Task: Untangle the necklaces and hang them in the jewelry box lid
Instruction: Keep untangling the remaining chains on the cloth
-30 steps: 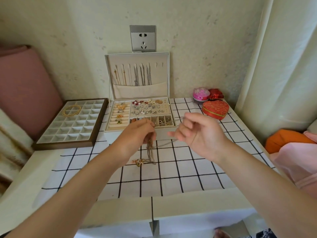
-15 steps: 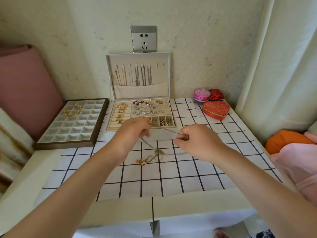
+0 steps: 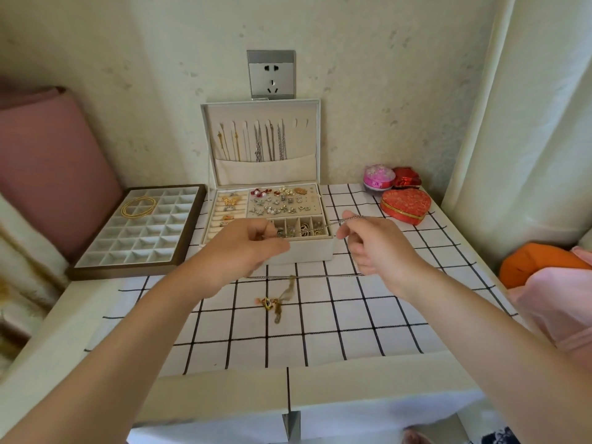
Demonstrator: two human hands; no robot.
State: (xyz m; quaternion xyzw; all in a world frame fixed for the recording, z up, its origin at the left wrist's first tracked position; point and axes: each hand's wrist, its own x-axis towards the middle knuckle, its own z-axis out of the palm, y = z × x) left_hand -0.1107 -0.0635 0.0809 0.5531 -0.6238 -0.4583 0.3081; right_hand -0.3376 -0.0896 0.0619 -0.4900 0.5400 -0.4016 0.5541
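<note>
Left hand (image 3: 243, 248) and right hand (image 3: 379, 246) each pinch the silver chain (image 3: 333, 223) stretched between them. A gold tangle (image 3: 283, 298) lies below.

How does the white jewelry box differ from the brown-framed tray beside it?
The jewelry box has a white shell and an upright lid; the tray has a brown frame and no lid. The box holds many small pieces; the tray holds only a gold coil. Both have pale divided compartments.
</note>
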